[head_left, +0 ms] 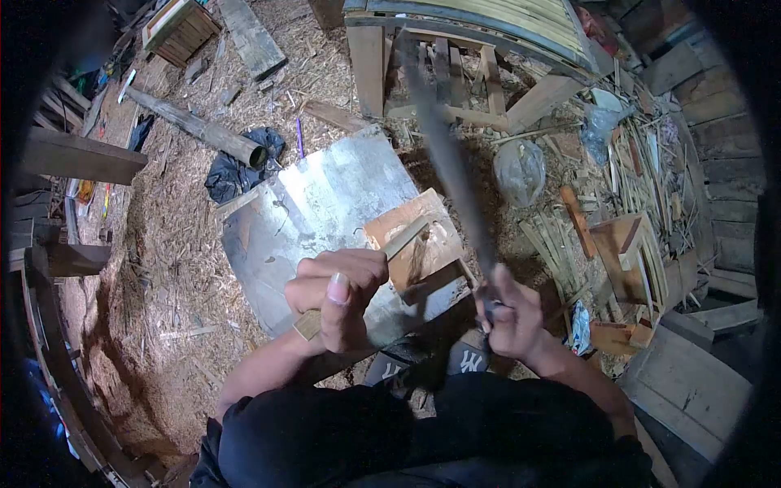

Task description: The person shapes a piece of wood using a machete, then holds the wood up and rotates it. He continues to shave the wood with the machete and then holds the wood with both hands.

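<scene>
My left hand (338, 293) is closed around a short wooden strip (407, 237), whose ends stick out on both sides of the fist. My right hand (512, 319) grips the handle end of a machete (455, 167). Its long dark blade is raised, points away from me and is smeared by motion. The blade and the strip are apart. Below the strip lies a square piece of wooden board (443, 248) with a worn, lighter patch. That board rests on a grey flat sheet (325, 195) on the ground.
Wood shavings (187, 285) cover the floor. A slatted bamboo bench (488, 16) stands ahead, with a clear plastic bag (519, 172) near it. Thin split strips (643, 171) pile up at right. A round pole (199, 128) and black plastic (232, 175) lie at left.
</scene>
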`<state>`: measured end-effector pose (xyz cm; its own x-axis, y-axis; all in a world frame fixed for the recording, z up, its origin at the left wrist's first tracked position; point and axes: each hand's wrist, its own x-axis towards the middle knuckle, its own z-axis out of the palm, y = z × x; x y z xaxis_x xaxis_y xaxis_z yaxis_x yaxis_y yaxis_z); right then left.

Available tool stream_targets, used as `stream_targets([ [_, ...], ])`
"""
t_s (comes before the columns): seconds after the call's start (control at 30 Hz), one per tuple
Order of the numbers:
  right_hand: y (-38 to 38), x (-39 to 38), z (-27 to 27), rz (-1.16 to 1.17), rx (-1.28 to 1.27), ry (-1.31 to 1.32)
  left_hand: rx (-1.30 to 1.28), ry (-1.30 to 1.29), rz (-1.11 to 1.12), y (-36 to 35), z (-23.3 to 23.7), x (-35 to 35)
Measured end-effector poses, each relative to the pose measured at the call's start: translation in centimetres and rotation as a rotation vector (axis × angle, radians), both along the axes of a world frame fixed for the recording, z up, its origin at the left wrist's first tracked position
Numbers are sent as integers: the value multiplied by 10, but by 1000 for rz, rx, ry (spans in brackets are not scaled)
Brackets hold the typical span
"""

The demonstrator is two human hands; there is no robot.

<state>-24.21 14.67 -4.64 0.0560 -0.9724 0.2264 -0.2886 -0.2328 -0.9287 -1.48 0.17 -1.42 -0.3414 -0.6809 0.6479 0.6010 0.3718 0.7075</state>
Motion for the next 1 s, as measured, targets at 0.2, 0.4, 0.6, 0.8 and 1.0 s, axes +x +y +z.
stream_targets([
  [0.2,-16,11,22,30,365,188,-6,-29,30,4,-2,0],
  [0.4,-16,3,27,18,205,114,27,-32,52,4,-2,0],
  [0.6,-11,13,-12,-1,129,405,59,-78,94,5,4,-4],
  [0.8,-15,7,27,-19,661,-150,50,-108,96,4,-1,-2],
  [1.0,-8,2,20,-67,-36,-130,95,-192,129,4,7,-1],
])
